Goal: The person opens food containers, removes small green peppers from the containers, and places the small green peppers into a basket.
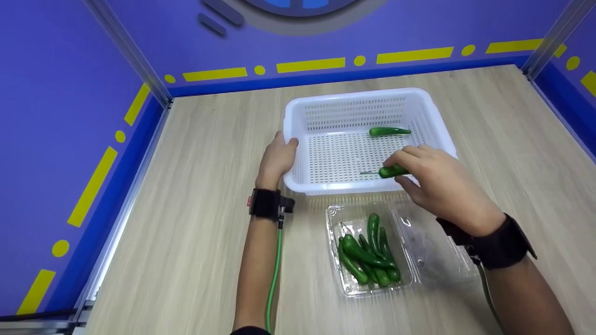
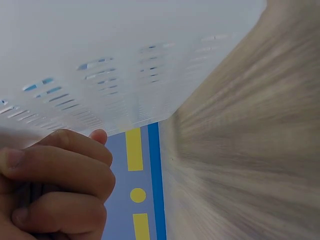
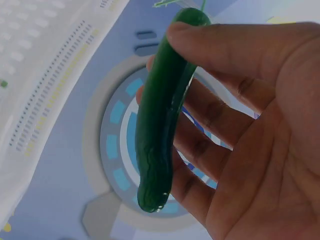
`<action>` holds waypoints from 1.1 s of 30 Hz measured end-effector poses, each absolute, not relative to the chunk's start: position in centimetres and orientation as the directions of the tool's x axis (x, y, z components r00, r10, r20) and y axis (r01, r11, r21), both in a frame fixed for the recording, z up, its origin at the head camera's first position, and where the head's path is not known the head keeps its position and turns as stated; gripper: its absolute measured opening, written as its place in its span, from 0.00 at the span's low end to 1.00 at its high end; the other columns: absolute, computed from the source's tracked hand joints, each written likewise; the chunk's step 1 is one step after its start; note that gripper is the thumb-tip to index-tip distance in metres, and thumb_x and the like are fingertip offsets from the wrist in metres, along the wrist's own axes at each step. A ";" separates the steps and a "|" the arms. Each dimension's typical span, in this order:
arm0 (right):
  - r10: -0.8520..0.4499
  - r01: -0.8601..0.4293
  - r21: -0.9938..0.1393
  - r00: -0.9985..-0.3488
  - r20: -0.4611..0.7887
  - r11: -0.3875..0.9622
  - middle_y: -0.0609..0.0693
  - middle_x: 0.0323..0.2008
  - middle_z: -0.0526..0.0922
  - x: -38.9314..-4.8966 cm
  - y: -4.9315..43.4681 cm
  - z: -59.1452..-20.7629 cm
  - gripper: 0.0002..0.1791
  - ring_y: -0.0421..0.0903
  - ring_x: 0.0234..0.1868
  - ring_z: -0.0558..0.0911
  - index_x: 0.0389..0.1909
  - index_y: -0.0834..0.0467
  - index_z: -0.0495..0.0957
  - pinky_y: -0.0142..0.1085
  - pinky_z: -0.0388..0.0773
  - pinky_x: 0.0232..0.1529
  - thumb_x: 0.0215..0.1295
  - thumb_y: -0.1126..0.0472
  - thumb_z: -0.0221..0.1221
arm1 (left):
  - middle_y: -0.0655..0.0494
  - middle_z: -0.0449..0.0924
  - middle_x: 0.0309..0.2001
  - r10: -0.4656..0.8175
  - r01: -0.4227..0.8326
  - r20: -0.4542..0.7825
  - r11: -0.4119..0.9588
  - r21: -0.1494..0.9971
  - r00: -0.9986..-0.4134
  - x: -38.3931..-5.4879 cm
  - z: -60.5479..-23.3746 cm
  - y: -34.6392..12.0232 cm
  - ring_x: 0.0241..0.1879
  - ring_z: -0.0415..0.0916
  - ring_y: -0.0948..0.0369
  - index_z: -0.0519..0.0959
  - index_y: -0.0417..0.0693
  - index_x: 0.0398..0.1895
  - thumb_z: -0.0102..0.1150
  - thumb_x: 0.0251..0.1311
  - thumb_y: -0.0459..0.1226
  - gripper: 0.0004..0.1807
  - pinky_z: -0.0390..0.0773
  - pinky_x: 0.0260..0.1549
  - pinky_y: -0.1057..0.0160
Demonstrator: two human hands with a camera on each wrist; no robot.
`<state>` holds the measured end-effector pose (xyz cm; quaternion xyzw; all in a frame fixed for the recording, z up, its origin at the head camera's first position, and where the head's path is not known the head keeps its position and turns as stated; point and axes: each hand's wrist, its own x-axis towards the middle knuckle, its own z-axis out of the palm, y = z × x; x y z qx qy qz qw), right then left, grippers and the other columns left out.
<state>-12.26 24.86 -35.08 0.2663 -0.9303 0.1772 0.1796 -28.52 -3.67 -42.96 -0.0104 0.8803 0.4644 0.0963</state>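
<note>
The right hand (image 1: 430,181) pinches a glossy, slightly curved green pepper (image 1: 390,172) between thumb and fingertips, above the front right part of a white perforated plastic basket (image 1: 344,187); the pepper's thin stem points left. The left hand (image 1: 278,157) grips the basket's left side, thumb over the rim and the other fingers curled outside.

Each wrist wears a black strap, 1 on the left (image 1: 265,203) and 1 on the right (image 1: 502,243). A thin green cable (image 1: 274,274) runs along the left forearm. The right hand hides the basket's front right corner, and the right wrist overhangs part of a clear hinged lid (image 1: 440,249).

That lid lies opened to the right of a clear plastic box (image 1: 330,228), just in front of the basket. Inside the box, several green peppers (image 1: 368,258) overlap in a loose pile. The basket holds 1 green pepper (image 1: 389,131), lying near its back right.

All this rests on a pale wood-grain worktop (image 1: 195,209), walled by blue panels (image 1: 51,102) with yellow dashes and dots.
</note>
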 end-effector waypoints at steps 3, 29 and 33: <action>-0.403 -0.546 -0.253 -0.797 0.451 0.799 0.49 0.42 0.88 -12.4 25.3 -34.8 0.17 0.53 0.43 0.84 0.43 0.55 0.83 0.51 0.79 0.46 0.54 0.75 0.69 | 0.46 0.81 0.50 0.072 -0.098 -0.168 0.569 0.816 -0.983 -28.5 -43.0 -3.7 0.42 0.84 0.54 0.60 0.48 0.76 0.41 0.77 0.48 0.29 0.83 0.34 0.58; -0.281 -0.437 -0.323 -0.857 0.431 0.839 0.51 0.44 0.88 -15.3 26.8 -34.9 0.16 0.53 0.46 0.85 0.46 0.55 0.83 0.51 0.80 0.45 0.59 0.73 0.68 | 0.45 0.80 0.53 0.077 -0.106 -0.184 0.583 0.806 -0.980 -28.6 -43.0 -3.7 0.47 0.84 0.52 0.59 0.48 0.77 0.39 0.77 0.49 0.30 0.84 0.38 0.57; -0.263 -0.426 -0.333 -0.860 0.436 0.841 0.53 0.43 0.87 -16.2 26.8 -34.8 0.15 0.52 0.44 0.85 0.44 0.56 0.83 0.50 0.80 0.42 0.58 0.73 0.68 | 0.45 0.81 0.52 0.075 -0.103 -0.179 0.580 0.808 -0.981 -28.6 -43.1 -3.7 0.46 0.84 0.53 0.59 0.49 0.77 0.40 0.77 0.49 0.30 0.83 0.38 0.57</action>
